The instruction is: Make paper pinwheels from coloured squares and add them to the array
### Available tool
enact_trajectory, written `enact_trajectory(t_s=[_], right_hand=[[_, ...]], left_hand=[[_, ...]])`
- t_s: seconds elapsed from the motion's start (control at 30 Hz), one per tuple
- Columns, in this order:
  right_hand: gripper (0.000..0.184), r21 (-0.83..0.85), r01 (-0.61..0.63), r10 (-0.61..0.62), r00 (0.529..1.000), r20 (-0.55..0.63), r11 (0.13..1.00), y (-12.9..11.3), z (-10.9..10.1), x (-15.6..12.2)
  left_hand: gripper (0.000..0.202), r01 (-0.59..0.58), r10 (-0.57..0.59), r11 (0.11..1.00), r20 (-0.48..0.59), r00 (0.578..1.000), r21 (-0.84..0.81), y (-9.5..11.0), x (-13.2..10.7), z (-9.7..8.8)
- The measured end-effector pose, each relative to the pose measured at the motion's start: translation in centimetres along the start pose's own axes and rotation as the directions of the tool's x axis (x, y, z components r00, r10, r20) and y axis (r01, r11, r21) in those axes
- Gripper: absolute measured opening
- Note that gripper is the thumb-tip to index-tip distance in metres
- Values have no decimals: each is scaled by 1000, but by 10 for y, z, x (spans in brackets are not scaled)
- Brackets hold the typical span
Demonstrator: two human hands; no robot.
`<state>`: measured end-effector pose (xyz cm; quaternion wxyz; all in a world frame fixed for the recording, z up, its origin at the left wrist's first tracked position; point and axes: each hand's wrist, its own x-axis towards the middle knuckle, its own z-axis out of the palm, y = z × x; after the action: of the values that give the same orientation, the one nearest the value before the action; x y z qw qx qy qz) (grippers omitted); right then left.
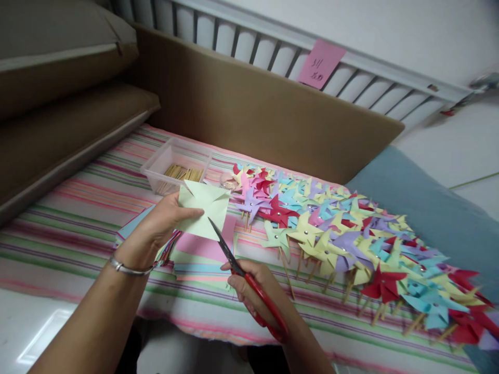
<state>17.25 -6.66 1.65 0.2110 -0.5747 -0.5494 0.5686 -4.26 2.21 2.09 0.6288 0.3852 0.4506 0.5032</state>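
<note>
A pale green square of paper [206, 205] is pinched in my left hand [169, 215], thumb on top. Slits run in from some of its corners. My right hand [253, 285] grips red-handled scissors [230, 254], whose dark blades point up and left, the tip at the paper's lower edge. The blades look nearly closed. Below the paper lies a stack of coloured paper sheets [206, 272], pink on top. More coloured sheets [134, 221] lie partly hidden behind my left wrist.
Many paper pinwheels [307, 231] on sticks spread across the right of the striped cloth [74, 228]. A clear plastic box [156, 166] with short sticks stands behind my left hand. Brown cushions [70, 130] are at left; a brown board [249, 104] stands at the back.
</note>
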Motion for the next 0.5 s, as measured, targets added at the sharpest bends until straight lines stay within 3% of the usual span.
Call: enact_trajectory(t_s=[0.27,0.5], right_hand=[[31,49,38,-38,999,-5,998,2,1,1],[32,-33,50,-50,999,11,998,1,-2,3]], left_hand=[[37,-5,5,1000,16,1000,13,-2,0,-1],[40,-6,6,1000,13,1000,1,0,-2,1]])
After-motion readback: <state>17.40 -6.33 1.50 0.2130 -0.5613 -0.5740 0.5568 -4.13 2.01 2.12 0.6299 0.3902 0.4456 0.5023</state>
